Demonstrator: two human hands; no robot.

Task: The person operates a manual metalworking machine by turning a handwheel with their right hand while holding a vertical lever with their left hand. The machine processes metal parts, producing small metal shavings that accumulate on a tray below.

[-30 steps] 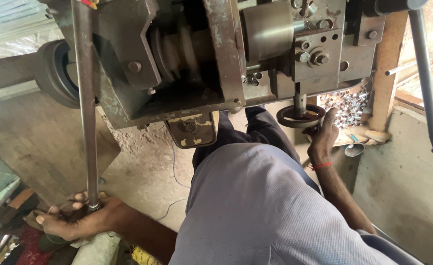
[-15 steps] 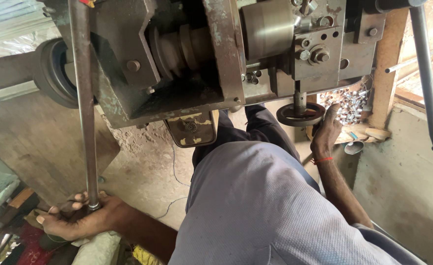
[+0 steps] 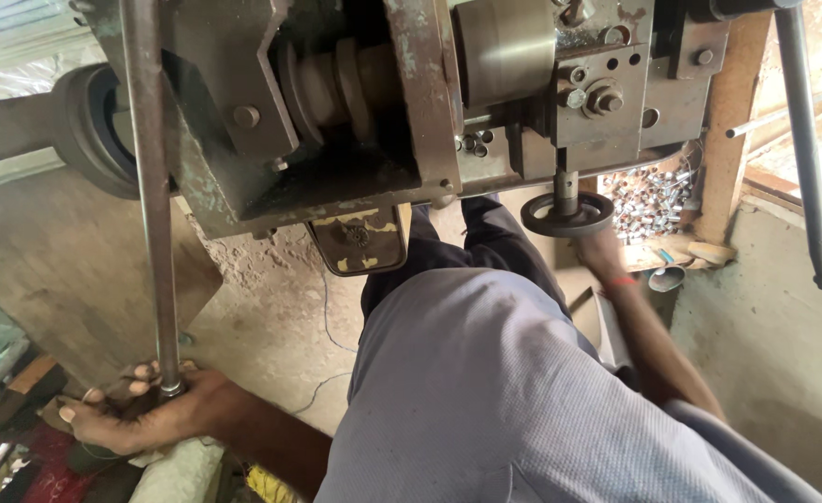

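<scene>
Below, at lower left of the frame, left hand clamped around the foot of a long steel rod, right hand centre right, beneath the black handwheel, grip hidden, small metal parts piled beside.

We see our right hand half hidden under the handwheel, its fingers out of sight; the rod runs off the top edge.
</scene>
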